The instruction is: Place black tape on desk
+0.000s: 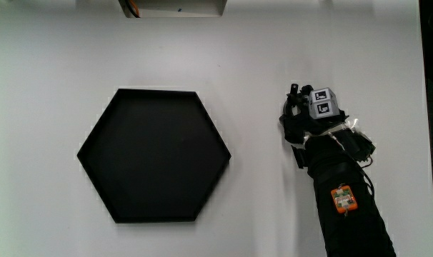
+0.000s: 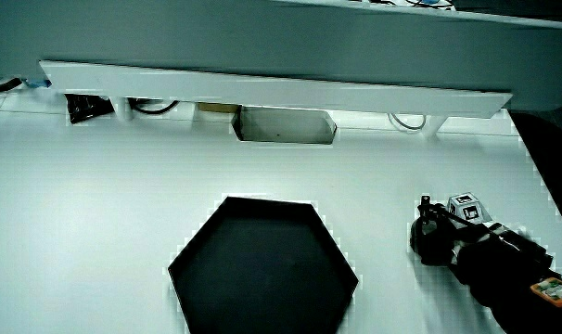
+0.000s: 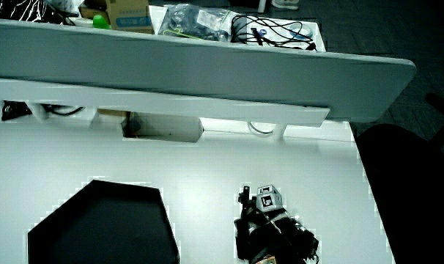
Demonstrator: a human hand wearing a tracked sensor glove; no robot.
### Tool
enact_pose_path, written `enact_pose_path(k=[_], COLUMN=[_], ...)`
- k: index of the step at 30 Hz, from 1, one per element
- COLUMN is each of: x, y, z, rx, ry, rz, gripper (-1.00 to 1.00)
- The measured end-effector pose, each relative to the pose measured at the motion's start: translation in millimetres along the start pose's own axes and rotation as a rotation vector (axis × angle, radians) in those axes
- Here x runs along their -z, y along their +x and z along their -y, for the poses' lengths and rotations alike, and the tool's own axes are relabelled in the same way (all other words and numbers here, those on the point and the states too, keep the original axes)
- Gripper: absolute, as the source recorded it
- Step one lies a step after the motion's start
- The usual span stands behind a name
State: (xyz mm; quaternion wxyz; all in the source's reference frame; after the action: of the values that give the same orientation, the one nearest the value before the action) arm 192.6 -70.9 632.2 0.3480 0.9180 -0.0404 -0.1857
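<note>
The white table (image 1: 45, 86) fills the main view and shows in both side views, where a low grey partition (image 2: 262, 46) stands along its edge farthest from the person. On the table lies a black hexagonal tray (image 1: 102, 153) with a shallow raised rim; its floor is bare, and it shows in both side views (image 2: 193, 269) (image 3: 53, 235). Well apart from the tray, beside it, the hand (image 1: 302, 125) in its black glove rests down at the table surface, with the forearm (image 1: 349, 214) in a black sleeve running back toward the person. On the back of the hand sits a small grey cube (image 1: 321, 104) whose faces carry black-and-white square marker patterns; these are coded marks, with no readable letters. On the forearm is a small orange tag (image 1: 344, 199) with a pale panel, its marking too small to read. The fingers are curled downward toward the table, but black glove against anything black beneath them cannot be separated, so whether they are closed on something cannot be told. The black tape cannot be made out anywhere: it may be under the hand, yet no view shows it. In a side view, boxes and tangled cables (image 3: 266, 29) lie past the partition; no writing there is legible.
</note>
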Motion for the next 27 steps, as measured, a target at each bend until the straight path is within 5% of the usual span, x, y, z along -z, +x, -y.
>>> enact_pose_path(k=[3,7,12,14,15,17,19,24,27], x=[-6.1,-9.5,-1.7,2.0,8.6,13.3,13.9,36.4,40.7], y=[-8.1,-12.7,-15.9,-14.6,-11.9,-6.1,-1.7,11.2,18.7], z=[6,3,-2,-4,-8,-6,0,6,18], rx=[0.014,-0.009,-0.028,-0.015,0.034,0.004,0.018,-0.016,-0.045], ry=[0.048,0.018,-0.047,-0.058,-0.082,-0.078,-0.019,-0.003,0.060], rz=[0.040,0.029,0.027,0.007,0.009,-0.070,-0.098,-0.195,-0.260], gripper=[0.00,0.00,-0.29,-0.41,-0.47,-0.59,-0.71,-1.00,-1.00])
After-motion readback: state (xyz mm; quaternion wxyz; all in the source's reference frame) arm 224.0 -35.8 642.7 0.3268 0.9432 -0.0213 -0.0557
